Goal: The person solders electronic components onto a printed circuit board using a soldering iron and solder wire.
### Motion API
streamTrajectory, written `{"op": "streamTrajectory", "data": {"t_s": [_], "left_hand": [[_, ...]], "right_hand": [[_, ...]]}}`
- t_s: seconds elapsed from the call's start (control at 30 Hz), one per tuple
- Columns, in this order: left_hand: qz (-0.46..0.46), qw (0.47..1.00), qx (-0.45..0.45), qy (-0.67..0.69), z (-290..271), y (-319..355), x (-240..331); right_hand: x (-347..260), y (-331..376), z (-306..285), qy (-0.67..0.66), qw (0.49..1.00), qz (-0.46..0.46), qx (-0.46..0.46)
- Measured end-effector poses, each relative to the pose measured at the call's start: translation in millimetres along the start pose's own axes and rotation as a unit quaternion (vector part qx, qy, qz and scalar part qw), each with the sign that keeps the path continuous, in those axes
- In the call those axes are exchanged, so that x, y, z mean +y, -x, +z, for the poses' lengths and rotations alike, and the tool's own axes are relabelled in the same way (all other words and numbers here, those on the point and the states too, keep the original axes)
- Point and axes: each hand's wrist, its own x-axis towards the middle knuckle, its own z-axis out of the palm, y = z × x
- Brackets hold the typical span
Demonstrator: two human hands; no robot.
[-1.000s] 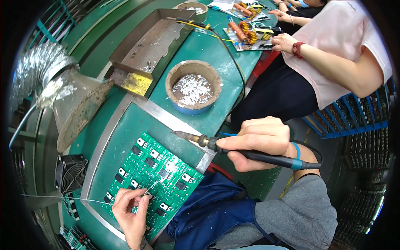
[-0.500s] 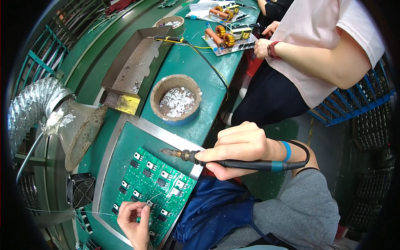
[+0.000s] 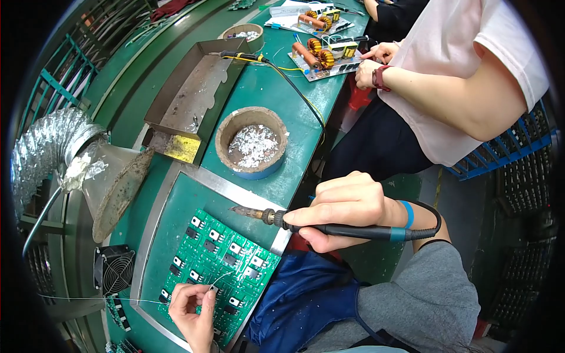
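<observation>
My right hand grips the black handle of a soldering iron. Its brown, worn tip points left, above the far edge of a green circuit board, apart from the parts. Several black components with silver tabs stand in rows on that board. Over the near part of the board, my left hand pinches a thin solder wire between thumb and finger. The wire's free end reaches over the components, and its other side runs off to the left. The fingers hide some of the board beneath.
A round pot of silvery scraps stands beyond the board. Near it lie a metal tray with a yellow sponge, a fume hood and a fan. At right, a co-worker's hands touch a coil-bearing board.
The soldering iron and my right hand have shifted slightly right. My left hand keeps its pinch on the wire. The co-worker's far hand has come closer to the coil-bearing board.
</observation>
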Motion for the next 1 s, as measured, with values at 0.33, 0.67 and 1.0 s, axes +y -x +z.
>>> {"op": "streamTrajectory", "data": {"t_s": [0.33, 0.67, 1.0], "left_hand": [[-0.024, 1.0, -0.006, 0.003, -2, 1, -6], [0.006, 1.0, 0.0, -0.007, 3, -6, 6], [0.016, 0.995, 0.046, -0.083, -1, -10, 6]], "right_hand": [[13, 2, -11, 0.202, 0.977, 0.014, 0.069], [8, 0, -15, 0.188, 0.968, 0.166, -0.025], [-5, 7, -1, 0.106, 0.988, 0.107, 0.028]]}}
